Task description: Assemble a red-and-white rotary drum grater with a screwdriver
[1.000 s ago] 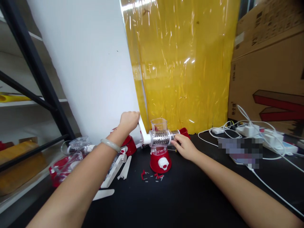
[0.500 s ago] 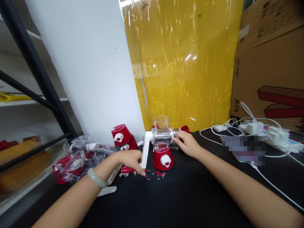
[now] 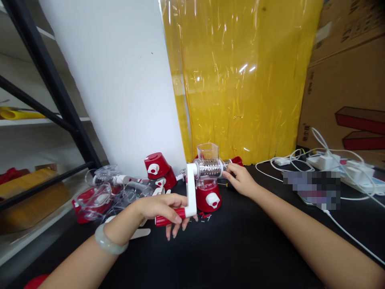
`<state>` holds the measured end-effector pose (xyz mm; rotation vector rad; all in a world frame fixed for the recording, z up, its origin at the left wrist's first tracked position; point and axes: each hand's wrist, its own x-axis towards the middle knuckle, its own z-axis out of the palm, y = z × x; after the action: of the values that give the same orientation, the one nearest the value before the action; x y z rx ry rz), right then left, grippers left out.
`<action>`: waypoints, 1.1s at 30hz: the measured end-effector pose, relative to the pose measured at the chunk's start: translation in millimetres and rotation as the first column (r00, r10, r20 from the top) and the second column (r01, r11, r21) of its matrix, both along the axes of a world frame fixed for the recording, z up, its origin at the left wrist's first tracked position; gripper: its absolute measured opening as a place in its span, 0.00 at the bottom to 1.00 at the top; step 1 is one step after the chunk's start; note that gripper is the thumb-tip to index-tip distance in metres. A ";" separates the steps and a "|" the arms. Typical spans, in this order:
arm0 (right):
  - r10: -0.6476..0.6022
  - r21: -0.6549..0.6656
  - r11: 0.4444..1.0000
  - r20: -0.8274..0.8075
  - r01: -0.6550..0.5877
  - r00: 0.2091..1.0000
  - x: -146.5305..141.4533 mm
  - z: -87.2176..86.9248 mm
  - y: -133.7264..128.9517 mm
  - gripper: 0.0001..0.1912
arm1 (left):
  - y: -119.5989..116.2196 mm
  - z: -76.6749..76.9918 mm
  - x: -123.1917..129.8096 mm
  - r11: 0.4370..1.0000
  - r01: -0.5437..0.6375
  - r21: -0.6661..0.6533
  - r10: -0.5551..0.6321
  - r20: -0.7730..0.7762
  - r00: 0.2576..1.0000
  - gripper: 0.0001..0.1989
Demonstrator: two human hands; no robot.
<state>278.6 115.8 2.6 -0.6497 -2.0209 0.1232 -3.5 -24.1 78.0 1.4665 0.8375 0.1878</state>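
Observation:
A rotary grater stands upright on the black table, with a red base [image 3: 208,196], a clear hopper [image 3: 208,151] and a perforated metal drum [image 3: 209,168] lying sideways in the housing. On its left side a white crank arm [image 3: 191,190] points down to a red crank handle [image 3: 169,218]. My left hand [image 3: 164,206] has its thumb over this handle and its fingers curled loosely below. With its thumb and fingers, my right hand [image 3: 239,178] grips the right end of the drum; some fingertips are hidden. Small screws and a red piece [image 3: 205,215] lie by the base.
Red grater bases [image 3: 158,165] are stacked behind my left hand. Clear housings [image 3: 99,202] and other grater parts heap at the left. On the right lie a phone [image 3: 311,190], white cables and a power strip [image 3: 361,180]. A yellow curtain [image 3: 240,80] hangs behind.
The crank's red handle has come into view under my left thumb, and the left fingers now show below it. My right hand stays at the drum's end. The whole view has shifted slightly.

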 end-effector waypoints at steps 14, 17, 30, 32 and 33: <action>-0.022 -0.004 1.000 -0.017 0.022 1.000 -2.5 -1.5 -1.1 0.18 | -8.0 71.7 15.8 0.621 -0.700 0.352 0.667 0.232 0.708 0.33; -0.030 -0.011 0.999 -0.010 0.030 0.999 -3.9 -2.4 -2.0 0.17 | 20.0 90.5 14.4 0.279 -0.853 0.440 0.748 0.457 0.481 0.18; -0.057 0.032 0.998 0.036 0.056 0.998 -13.1 -4.2 -5.6 0.14 | 117.4 93.9 -14.4 -0.283 -0.393 0.875 0.751 0.457 0.477 0.27; -0.051 0.030 0.998 0.026 0.050 0.998 -14.0 -4.7 -5.5 0.14 | 123.4 97.0 -14.7 -0.267 -0.366 0.892 0.772 0.425 0.472 0.28; -0.048 0.029 0.998 0.022 0.047 0.999 -14.1 -4.9 -5.5 0.14 | 126.6 99.5 -14.0 -0.256 -0.361 0.897 0.782 0.411 0.468 0.28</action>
<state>264.4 110.3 -2.3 -0.6836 -2.0241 0.0588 -17.5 102.5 177.6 2.1339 2.0184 1.6787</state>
